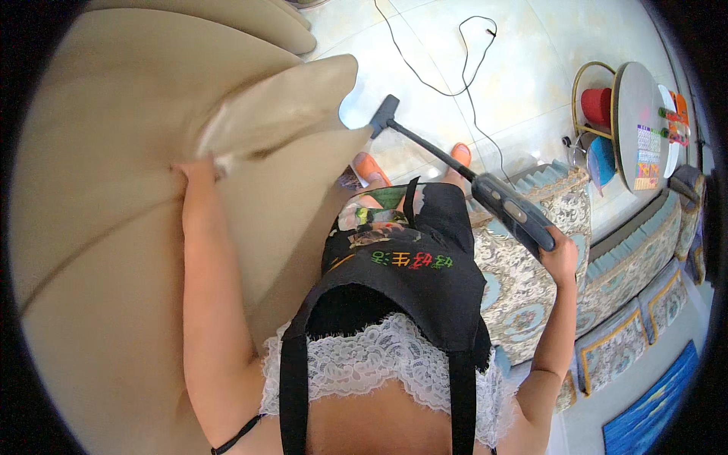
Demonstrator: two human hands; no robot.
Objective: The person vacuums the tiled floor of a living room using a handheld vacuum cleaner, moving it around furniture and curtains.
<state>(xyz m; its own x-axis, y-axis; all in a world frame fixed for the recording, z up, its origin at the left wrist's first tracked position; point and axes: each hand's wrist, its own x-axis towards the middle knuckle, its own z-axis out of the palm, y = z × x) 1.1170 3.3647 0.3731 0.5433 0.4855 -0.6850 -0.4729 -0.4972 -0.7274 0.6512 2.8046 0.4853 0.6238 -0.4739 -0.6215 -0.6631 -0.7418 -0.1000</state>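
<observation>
My right hand (560, 259) is closed around the handle end of a dark grey stick vacuum cleaner (503, 207). Its black tube slants down to a flat floor head (385, 116), which rests on the pale tiles beside the hem of a beige curtain (284, 170). On the left, my left hand (199, 168) grips a gathered part of this curtain and holds it outwards; its fingers are partly hidden in the folds. A thin black cord (467, 85) loops over the tiles and runs towards the vacuum's body.
Patterned sofas (631, 261) with fringed covers stand on the right. Beyond them are a round table (634, 125) with things on it, a red stool (597, 106) and a blue one (602, 159). My feet in orange slippers (371, 169) stand near the floor head.
</observation>
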